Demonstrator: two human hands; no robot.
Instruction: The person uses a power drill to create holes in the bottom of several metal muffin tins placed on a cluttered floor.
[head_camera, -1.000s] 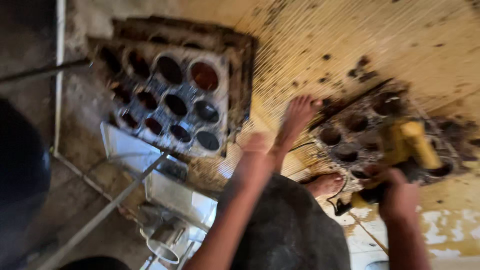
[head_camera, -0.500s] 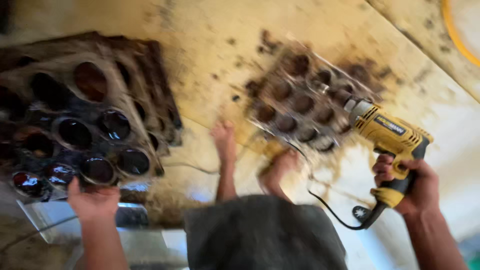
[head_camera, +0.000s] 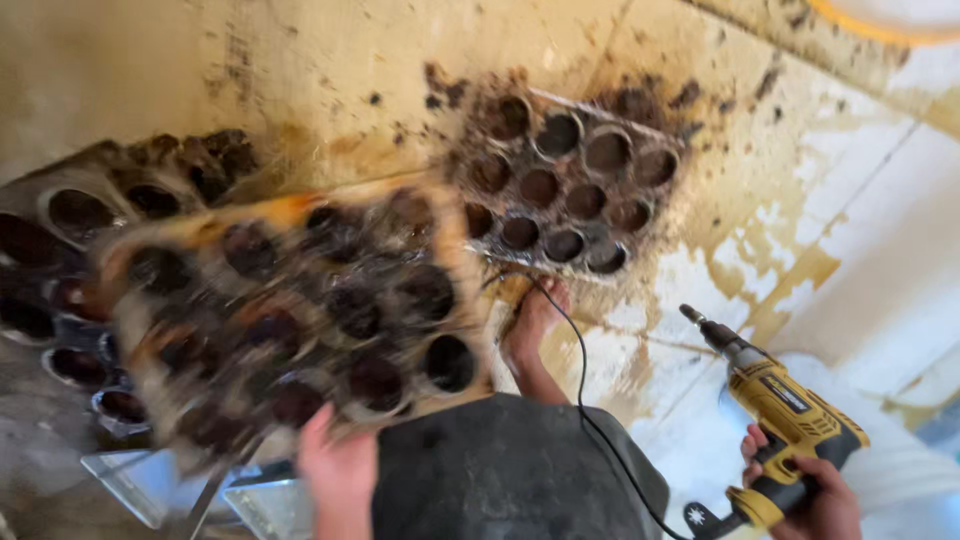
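Observation:
My left hand (head_camera: 338, 468) grips the near edge of a dirty, blurred baking tray (head_camera: 290, 310) with several round cups, lifted above the floor and tilted. My right hand (head_camera: 805, 495) holds a yellow power drill (head_camera: 780, 410) by its handle at the lower right, the bit pointing up and left. Its black cord (head_camera: 580, 380) runs across my dark-clothed lap (head_camera: 510, 470). A bare foot (head_camera: 535, 320) rests on the floor just below a second encrusted tray (head_camera: 570, 195).
A stack of more cupped trays (head_camera: 60, 260) lies at the left, partly hidden by the lifted one. Metal sheets (head_camera: 150, 485) sit at the bottom left. The floor (head_camera: 330, 70) is stained yellow and brown, with white patches (head_camera: 880, 260) at the right.
My left hand has picked up a tray from the left stack and brought it in front of me. The drill has come off the far tray and dropped to the lower right.

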